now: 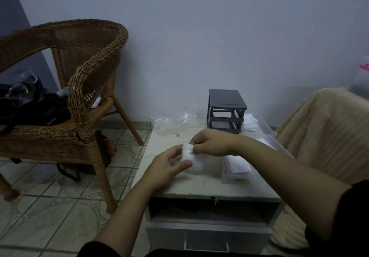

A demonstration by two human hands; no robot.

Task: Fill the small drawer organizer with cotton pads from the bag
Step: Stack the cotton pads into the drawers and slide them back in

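Cotton pads (pixel 191 157) sit in a small white stack between my two hands, held just above the pale top of the low table (pixel 199 185), in front of the grey organizer frame (pixel 226 110). My left hand (pixel 166 166) cups the stack from below and from the side: the fingers curl loosely behind it and the thumb lies across its lower front edge. My right hand (pixel 213 142) comes in from above, its fingertips closed in a pinch on the stack's upper edge. Both hands are grasping the pads; neither is released.

The pads look soft and fluffy, squarish with rounded edges. The frame is dark, boxy hard plastic with a ribbed top, and its slots stand open. Just right of my hands a clear plastic drawer (pixel 235 177) lies on the table with white pads inside it, and a second clear drawer (pixel 268 131) lies beside the frame, also holding pads. A crumpled transparent bag (pixel 171 120) lies on the table's far left. A woven wicker chair (pixel 79 76) stands to the left, on a patterned tile floor (pixel 60 206).
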